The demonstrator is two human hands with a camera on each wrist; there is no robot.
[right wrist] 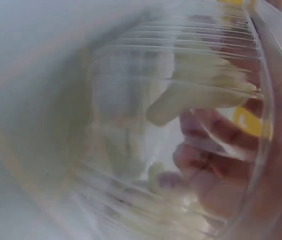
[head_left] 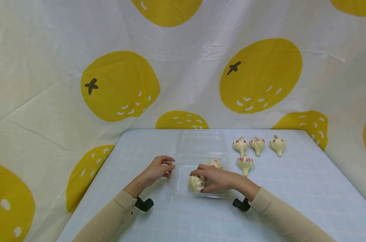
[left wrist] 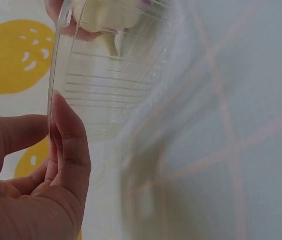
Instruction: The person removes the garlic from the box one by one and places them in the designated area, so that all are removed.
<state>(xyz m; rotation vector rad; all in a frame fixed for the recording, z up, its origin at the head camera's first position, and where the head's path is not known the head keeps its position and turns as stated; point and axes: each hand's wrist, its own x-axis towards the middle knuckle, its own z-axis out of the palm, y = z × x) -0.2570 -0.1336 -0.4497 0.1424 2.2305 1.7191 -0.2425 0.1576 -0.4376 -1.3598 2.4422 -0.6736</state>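
A clear plastic clamshell container (head_left: pixel 183 169) lies on the table with its lid (head_left: pixel 202 143) folded back. At its left side, my left hand (head_left: pixel 159 168) pinches the rim between thumb and fingers, as the left wrist view shows. My right hand (head_left: pixel 217 178) reaches over the container and grips a garlic bulb (head_left: pixel 196 184) inside the base. Through the plastic wall in the right wrist view, the fingers (right wrist: pixel 215 170) curl about that bulb (right wrist: pixel 200 82). Behind the right hand, a second garlic bulb (head_left: pixel 215 163) sits in the base, partly hidden.
Several more garlic bulbs (head_left: pixel 257 145) stand on the table right of the container, one bulb (head_left: pixel 245 164) nearer than the others. The table (head_left: pixel 292 195) wears a pale checked cloth. A lemon-printed curtain (head_left: pixel 189 80) hangs behind it.
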